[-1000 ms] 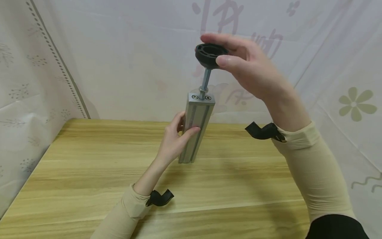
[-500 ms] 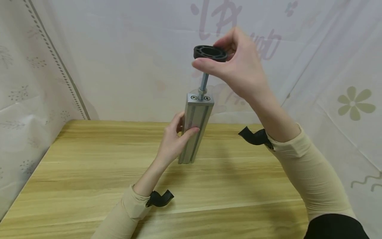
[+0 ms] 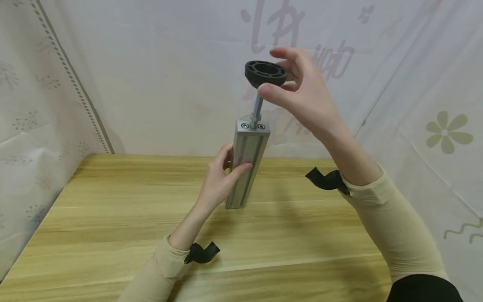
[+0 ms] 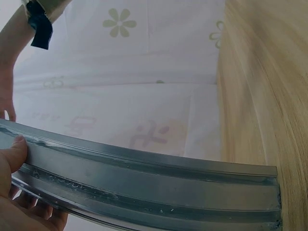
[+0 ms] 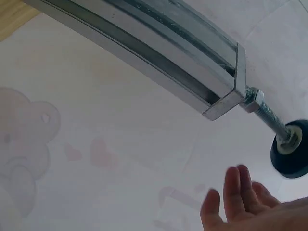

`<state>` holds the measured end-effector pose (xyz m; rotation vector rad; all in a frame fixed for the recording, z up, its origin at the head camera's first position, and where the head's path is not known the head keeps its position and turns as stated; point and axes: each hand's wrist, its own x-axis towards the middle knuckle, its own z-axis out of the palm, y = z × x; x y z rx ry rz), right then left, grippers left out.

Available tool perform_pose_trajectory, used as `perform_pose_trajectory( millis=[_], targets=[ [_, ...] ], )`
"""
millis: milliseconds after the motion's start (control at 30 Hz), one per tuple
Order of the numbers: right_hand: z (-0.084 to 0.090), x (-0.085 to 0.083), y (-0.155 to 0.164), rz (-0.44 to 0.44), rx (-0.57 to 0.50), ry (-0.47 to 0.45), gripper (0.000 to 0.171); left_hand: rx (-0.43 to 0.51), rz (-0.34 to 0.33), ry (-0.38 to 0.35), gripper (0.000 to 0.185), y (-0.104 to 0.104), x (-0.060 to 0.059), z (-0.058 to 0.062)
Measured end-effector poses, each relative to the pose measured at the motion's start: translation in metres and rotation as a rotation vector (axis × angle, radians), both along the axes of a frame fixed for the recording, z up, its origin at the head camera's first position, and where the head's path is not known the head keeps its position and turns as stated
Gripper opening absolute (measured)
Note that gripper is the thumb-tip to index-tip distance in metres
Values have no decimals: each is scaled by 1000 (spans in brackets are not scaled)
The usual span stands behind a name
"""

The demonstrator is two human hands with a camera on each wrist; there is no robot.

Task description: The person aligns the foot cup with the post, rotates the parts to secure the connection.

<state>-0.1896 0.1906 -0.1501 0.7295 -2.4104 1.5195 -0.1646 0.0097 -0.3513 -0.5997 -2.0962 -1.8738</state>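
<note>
My left hand point(image 3: 216, 180) grips a silver aluminium profile point(image 3: 252, 147) round its middle, thumb across the front face. The profile stands on end on the table, its lower end meeting the wood in the left wrist view. From its top plate rises a threaded rod point(image 3: 258, 107) with a nut, capped by a black round levelling foot point(image 3: 254, 76), hollow side up. My right hand point(image 3: 309, 100) is at the foot's right side, thumb by its near edge, fingers spread loosely. In the right wrist view, those fingers point(image 5: 232, 187) are apart from the foot.
The wooden table point(image 3: 113, 218) extends under both arms. Pale printed cloth point(image 3: 170, 84) hangs behind it and along both sides. Black straps stick out from the left wrist point(image 3: 203, 252) and the right wrist point(image 3: 326, 179).
My right hand closed on the foot from the right half a second ago, and its fingers have since loosened and come away. The left hand and profile stay put.
</note>
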Motion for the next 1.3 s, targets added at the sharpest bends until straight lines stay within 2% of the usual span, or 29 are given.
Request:
perform_pose_trajectory(
  millis=[100,233,333,467,567,767,933,1300],
  targets=[
    [-10,-5,10,110,-70,-81,68,-3,1,-1,50,0,0,-1],
    [-27,-14,22,232,-59,-148,76,-3,-1,-4,50,0,-1,-1],
    [-39,-19,25,276,-27,-180,82,-2,-3,-9,51,-1,-1,0],
    [-51,-21,25,295,-9,-246,77,0,-7,-9,51,-3,-1,-1],
    [-59,-20,23,325,-8,-284,80,7,-16,-6,50,-3,-1,-1],
    [-72,-18,18,373,-9,-263,83,3,-36,-3,53,-6,-3,0],
    [-80,-16,13,368,14,-214,80,2,-54,3,53,-8,-4,0],
    [-88,-15,7,345,79,-140,54,-25,-54,-10,53,-10,-5,1]
  ],
)
